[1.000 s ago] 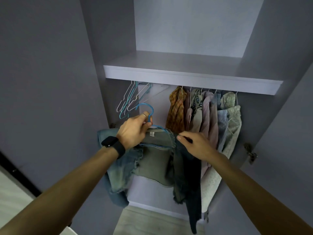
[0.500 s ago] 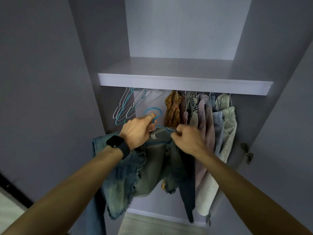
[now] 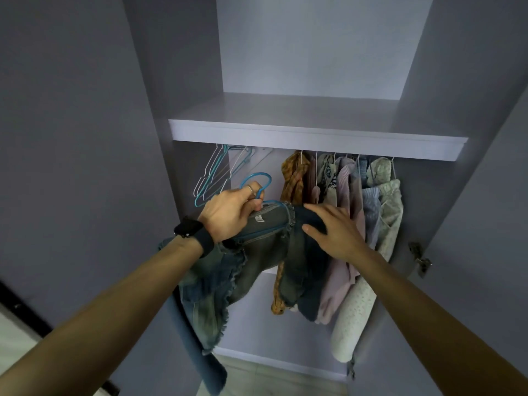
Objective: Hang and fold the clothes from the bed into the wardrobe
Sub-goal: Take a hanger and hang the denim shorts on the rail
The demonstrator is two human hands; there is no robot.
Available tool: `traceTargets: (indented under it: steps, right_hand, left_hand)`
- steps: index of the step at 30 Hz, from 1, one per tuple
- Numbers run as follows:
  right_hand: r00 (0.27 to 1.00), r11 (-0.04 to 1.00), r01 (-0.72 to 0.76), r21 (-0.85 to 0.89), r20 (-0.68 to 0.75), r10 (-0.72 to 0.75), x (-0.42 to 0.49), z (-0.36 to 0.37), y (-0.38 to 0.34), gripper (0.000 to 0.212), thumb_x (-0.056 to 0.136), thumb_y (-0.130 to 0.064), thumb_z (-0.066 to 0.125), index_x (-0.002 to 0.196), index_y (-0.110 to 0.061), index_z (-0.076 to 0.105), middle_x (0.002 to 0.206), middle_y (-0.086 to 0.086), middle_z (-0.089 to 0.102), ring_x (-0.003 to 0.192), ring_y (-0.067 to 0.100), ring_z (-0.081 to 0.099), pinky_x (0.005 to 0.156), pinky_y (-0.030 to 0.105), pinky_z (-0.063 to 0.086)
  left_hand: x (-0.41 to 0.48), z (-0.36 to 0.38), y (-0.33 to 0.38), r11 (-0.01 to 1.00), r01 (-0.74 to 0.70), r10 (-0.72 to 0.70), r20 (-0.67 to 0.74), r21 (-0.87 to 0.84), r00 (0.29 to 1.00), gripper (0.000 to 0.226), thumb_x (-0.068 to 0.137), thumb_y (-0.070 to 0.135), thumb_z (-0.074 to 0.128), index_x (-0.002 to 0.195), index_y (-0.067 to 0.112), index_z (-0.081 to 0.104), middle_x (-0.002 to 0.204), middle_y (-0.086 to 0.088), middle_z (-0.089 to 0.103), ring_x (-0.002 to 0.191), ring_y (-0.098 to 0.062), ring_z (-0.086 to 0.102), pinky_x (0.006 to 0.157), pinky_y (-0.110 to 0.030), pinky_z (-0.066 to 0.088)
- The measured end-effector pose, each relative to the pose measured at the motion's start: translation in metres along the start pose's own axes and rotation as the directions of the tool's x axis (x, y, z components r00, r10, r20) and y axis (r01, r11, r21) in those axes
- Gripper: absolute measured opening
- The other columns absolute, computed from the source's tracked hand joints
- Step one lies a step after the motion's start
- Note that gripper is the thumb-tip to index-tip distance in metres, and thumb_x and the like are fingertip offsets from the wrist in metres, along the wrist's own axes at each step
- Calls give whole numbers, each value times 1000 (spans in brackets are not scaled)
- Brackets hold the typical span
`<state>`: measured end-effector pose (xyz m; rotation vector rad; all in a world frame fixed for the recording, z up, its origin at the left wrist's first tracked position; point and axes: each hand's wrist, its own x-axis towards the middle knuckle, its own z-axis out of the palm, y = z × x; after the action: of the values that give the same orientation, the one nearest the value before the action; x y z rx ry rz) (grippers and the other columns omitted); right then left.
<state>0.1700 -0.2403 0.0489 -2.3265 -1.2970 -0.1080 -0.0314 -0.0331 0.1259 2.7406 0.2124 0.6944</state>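
A frayed denim garment hangs over a blue hanger in front of the open wardrobe. My left hand grips the hanger at its neck together with the garment's collar. The hook stands up just above my fingers, below the rail. My right hand lies on the garment's right shoulder with its fingers spread and straight. The denim's long parts dangle down past my left forearm.
Several empty wire hangers hang at the rail's left end. Several hung clothes fill the right half. A white shelf runs above the rail. An open door with a hinge stands at the right.
My right hand let go of its pinch at the hanger's right end and now lies flat on the denim. The view has come closer to the wardrobe.
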Motion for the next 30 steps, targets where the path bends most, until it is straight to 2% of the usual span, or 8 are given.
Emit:
traceTargets:
  steps: [3,6,11,18,22,25,27,30]
  right_hand:
    - [963,995,-64,-74,-267,42,-11,10,-13,52,89,-68,55,114,-23,57,111,0,58,100,22,57,77,36,50]
    - [916,993,-63,-102,-400,17,-23,26,-41,54,85,-80,44,77,-27,48,74,-9,54,62,15,53,48,27,41]
    - [889,913,-393,-107,-298,348,4,17,-60,62,89,-76,41,80,-20,66,78,4,69,76,30,67,59,30,42]
    - [934,923,-353,-152,-121,337,-1,21,-41,38,85,-38,60,113,-13,51,105,8,65,93,35,65,63,33,39]
    - [944,953,-303,-8,135,301,-16,19,-29,34,73,-33,60,101,-20,45,86,1,60,77,25,62,59,34,48]
    - [911,859,-390,331,275,308,-14,11,-29,28,71,-26,65,92,-25,48,87,2,62,80,24,63,61,42,54]
    - [918,741,-396,542,232,320,-15,6,-27,26,77,-11,69,92,-25,54,90,1,66,85,24,67,71,48,61]
    - [959,887,-182,424,-122,255,-23,-4,-22,28,79,-11,68,86,-31,51,87,-11,63,80,13,64,72,40,57]
  left_hand:
    - [8,-3,2,998,52,-52,-20,-31,998,8,103,27,49,97,32,46,90,10,71,87,-22,68,76,-44,54]
    - [14,-3,7,999,52,-52,-5,10,999,4,102,27,47,100,30,45,92,3,71,86,-31,67,74,-46,53]
    - [20,-2,26,997,-33,30,38,74,999,11,103,27,45,111,23,50,97,2,70,83,-30,66,71,-46,54]
    - [17,3,27,985,9,-17,46,175,999,8,103,26,40,108,24,46,95,-1,65,79,-31,62,66,-43,52]
    - [16,12,21,980,50,-62,54,191,997,5,104,26,39,107,26,43,94,0,63,79,-29,61,62,-40,47]
    - [15,20,23,982,38,-50,59,183,997,6,103,26,37,106,27,42,94,-1,63,78,-30,61,59,-38,43]
    - [15,23,24,986,12,-23,64,168,998,4,103,26,39,105,27,42,95,-1,64,78,-31,61,59,-37,42]
    - [13,25,23,989,-7,1,36,145,999,7,103,27,43,110,26,45,98,2,66,82,-32,62,60,-36,41]
